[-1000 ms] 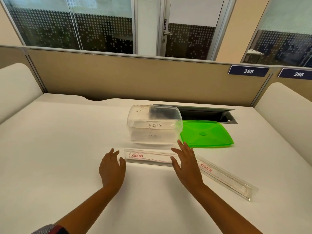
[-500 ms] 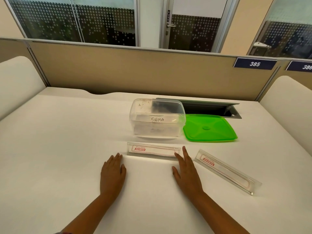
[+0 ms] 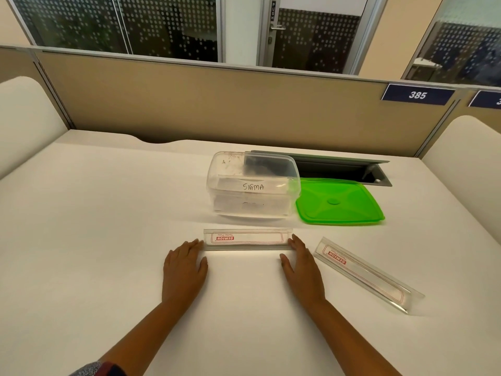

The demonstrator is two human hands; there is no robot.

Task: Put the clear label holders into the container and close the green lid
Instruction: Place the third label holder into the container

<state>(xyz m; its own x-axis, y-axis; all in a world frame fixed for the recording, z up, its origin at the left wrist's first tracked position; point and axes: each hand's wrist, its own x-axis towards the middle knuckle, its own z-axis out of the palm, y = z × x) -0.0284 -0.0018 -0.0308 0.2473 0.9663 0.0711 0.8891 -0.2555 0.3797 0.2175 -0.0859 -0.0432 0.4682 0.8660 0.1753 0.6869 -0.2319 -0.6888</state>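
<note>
A clear container [image 3: 253,185] marked SIGMA stands open on the white table, with the green lid [image 3: 339,203] lying flat just right of it. One clear label holder [image 3: 248,238] lies crosswise in front of the container. My left hand [image 3: 184,270] rests flat on the table, fingertips at the holder's left end. My right hand [image 3: 302,267] lies flat with fingertips at its right end. Neither hand grips it. A second clear label holder [image 3: 368,275] lies at an angle to the right of my right hand.
A grey cable hatch [image 3: 341,166] is sunk into the table [image 3: 95,240] behind the container and lid. A tan partition [image 3: 217,104] runs along the far edge, and padded white side panels stand at left and right.
Both hands drew back toward me and then spread to the two ends of the near holder. The view tilted down slightly. The holders, container and lid have not moved.
</note>
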